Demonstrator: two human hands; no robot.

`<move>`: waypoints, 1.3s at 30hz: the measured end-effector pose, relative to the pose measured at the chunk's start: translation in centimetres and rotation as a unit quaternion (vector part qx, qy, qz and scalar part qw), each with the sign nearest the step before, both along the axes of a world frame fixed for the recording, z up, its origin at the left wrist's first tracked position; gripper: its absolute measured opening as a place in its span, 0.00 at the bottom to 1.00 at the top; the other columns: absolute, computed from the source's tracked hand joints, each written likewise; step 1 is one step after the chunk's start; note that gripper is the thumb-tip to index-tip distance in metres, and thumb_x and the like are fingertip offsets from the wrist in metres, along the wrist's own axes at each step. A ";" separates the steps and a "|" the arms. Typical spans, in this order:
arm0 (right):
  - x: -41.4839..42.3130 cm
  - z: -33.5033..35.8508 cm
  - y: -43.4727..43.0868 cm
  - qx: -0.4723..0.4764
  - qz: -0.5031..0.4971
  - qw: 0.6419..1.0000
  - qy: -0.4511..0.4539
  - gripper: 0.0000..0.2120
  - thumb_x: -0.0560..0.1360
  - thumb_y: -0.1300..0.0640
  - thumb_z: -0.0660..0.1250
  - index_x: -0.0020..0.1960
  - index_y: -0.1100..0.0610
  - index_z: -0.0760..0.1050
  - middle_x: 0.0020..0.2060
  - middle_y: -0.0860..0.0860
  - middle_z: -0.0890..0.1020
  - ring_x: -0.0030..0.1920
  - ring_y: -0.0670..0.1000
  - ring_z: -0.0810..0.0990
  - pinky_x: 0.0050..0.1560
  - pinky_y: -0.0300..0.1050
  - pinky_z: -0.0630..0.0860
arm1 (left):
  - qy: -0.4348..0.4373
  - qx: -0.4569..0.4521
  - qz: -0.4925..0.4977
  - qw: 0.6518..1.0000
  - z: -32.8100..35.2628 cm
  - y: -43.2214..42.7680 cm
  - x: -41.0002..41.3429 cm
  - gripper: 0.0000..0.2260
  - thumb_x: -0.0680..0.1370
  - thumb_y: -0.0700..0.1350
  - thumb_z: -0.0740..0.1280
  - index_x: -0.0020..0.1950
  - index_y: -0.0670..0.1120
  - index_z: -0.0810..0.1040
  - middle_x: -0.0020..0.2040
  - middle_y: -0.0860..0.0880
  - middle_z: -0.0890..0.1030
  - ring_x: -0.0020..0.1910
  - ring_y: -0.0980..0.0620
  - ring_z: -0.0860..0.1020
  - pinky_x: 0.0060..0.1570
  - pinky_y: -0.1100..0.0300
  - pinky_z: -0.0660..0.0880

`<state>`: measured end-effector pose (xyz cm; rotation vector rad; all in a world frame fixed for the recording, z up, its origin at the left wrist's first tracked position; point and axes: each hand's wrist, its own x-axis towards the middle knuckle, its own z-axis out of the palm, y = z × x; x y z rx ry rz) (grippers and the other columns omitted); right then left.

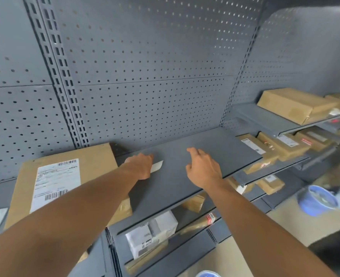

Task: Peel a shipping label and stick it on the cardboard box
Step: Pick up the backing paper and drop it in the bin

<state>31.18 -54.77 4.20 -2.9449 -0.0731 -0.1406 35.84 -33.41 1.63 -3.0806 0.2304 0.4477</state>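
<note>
Grey shelf [215, 148]: left hand [140, 166] pinching white paper strip [157, 166]; right hand [203, 168] loose, empty; labelled cardboard box [97, 156] left.

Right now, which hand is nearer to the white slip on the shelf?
Left. The left hand rests on the white slip, covering its near end; the right hand hovers to its right, apart from it.

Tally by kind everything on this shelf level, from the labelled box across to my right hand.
Hands: 2, the left hand and the right hand
Cardboard box: 1
Shipping label, stuck on that box: 1
White strip, partly under the left hand: 1
Total: 5
</note>
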 end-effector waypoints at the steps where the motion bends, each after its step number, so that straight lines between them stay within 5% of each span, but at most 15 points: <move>1: 0.1 0.0 0.0 0.003 0.001 1.000 0.001 0.28 0.81 0.53 0.63 0.79 0.51 0.61 0.68 0.53 0.76 0.65 0.57 0.76 0.57 0.54 0.78 | -0.002 -0.005 0.004 1.000 -0.1 0.0 0.0 0.33 0.77 0.44 0.70 0.80 0.50 0.61 0.67 0.42 0.77 0.64 0.38 0.79 0.58 0.45 0.79; 9: 0.7 0.1 1.6 0.007 0.026 1.000 -0.014 0.27 0.80 0.55 0.61 0.79 0.52 0.61 0.65 0.53 0.78 0.61 0.56 0.78 0.49 0.50 0.77 | -0.061 -0.063 0.000 0.996 0.3 -0.5 -0.6 0.24 0.77 0.40 0.67 0.71 0.52 0.67 0.58 0.43 0.81 0.54 0.39 0.82 0.45 0.49 0.77; 20: 1.0 0.6 2.6 0.018 0.053 0.998 -0.027 0.24 0.82 0.54 0.60 0.77 0.52 0.63 0.64 0.52 0.77 0.61 0.55 0.77 0.45 0.47 0.73 | -0.122 -0.083 0.002 0.989 2.7 -0.6 -1.6 0.13 0.78 0.43 0.67 0.62 0.51 0.76 0.54 0.46 0.81 0.50 0.41 0.82 0.43 0.52 0.75; 27: 1.5 1.9 1.2 0.026 0.074 0.995 -0.053 0.24 0.83 0.48 0.59 0.77 0.51 0.62 0.68 0.52 0.72 0.65 0.55 0.75 0.50 0.50 0.75 | -0.167 -0.109 0.014 0.980 5.0 -1.9 -2.4 0.15 0.78 0.48 0.66 0.65 0.52 0.74 0.54 0.47 0.81 0.52 0.41 0.82 0.44 0.52 0.74; 34: 1.1 3.1 -0.7 0.019 0.076 0.992 -0.097 0.29 0.82 0.41 0.60 0.79 0.51 0.62 0.71 0.53 0.72 0.71 0.57 0.70 0.65 0.58 0.72 | -0.222 -0.150 -0.004 0.963 6.9 -4.0 -3.1 0.19 0.79 0.53 0.65 0.69 0.52 0.71 0.56 0.49 0.82 0.54 0.42 0.82 0.50 0.51 0.74; 39: -0.9 3.4 -1.9 0.029 0.045 0.991 -0.119 0.33 0.81 0.36 0.58 0.80 0.51 0.59 0.75 0.52 0.69 0.74 0.57 0.67 0.66 0.60 0.69 | -0.210 -0.293 -0.004 0.933 6.6 -5.4 -4.2 0.21 0.78 0.55 0.65 0.70 0.53 0.69 0.52 0.49 0.84 0.52 0.44 0.82 0.52 0.48 0.80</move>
